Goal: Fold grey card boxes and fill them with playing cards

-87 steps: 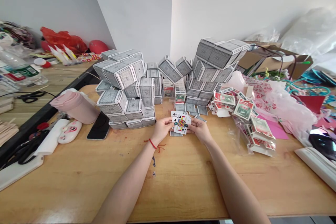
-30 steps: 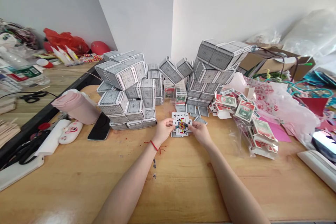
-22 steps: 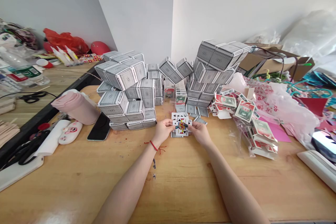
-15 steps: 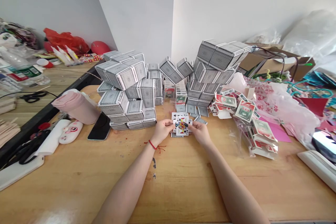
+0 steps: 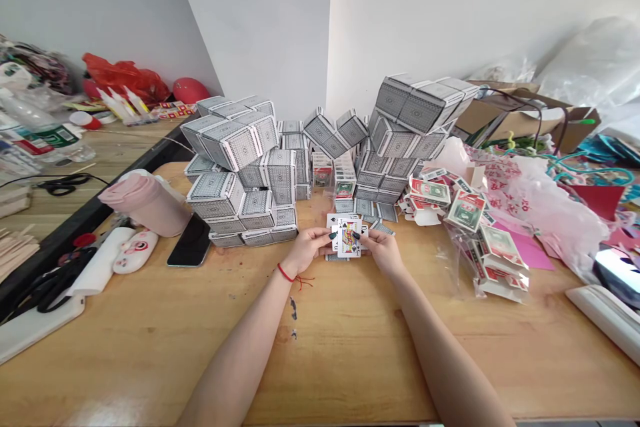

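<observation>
Here, both hands meet over the middle of the table (image 5: 350, 347), just in front of the stacked grey card boxes (image 5: 240, 173). The left hand (image 5: 306, 248) and the right hand (image 5: 379, 248) each pinch, thumb on top and fingers beneath, an opposite side edge of a small packet of playing cards (image 5: 347, 237). A court card lies face up on top, so the grip leaves the faces in view. The packet hangs just above the table, near the loose face-down cards (image 5: 370, 209) behind it.
</observation>
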A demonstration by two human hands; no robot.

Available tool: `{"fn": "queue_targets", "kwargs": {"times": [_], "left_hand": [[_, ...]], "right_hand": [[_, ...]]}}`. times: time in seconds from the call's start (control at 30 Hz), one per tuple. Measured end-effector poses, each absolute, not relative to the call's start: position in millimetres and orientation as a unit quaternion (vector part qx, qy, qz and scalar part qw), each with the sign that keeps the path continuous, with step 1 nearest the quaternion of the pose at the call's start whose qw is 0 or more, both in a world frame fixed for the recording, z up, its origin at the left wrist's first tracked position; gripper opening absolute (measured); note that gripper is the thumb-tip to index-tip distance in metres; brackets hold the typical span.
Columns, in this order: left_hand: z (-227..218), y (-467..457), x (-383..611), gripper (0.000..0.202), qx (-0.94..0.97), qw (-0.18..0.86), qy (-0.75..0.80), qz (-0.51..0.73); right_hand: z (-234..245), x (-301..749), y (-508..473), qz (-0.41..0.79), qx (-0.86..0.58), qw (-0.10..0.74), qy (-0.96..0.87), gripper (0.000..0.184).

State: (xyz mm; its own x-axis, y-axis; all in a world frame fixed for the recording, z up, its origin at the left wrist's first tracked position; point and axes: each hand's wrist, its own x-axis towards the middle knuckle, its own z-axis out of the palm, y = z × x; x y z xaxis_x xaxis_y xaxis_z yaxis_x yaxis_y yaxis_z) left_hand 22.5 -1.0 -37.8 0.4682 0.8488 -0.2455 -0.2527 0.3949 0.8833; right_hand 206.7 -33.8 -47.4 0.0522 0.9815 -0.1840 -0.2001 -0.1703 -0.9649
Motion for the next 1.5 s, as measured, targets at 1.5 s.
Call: {"fn": "queue_targets", "kwargs": {"times": [1.5], "left_hand": [[-37.0, -5.3, 35.9, 0.025, 0.475, 0.656, 0.435, 0.393]], "right_hand": [[-29.5, 195.4, -49.3, 0.491, -0.544, 0.514, -0.445, 0.037]]}}
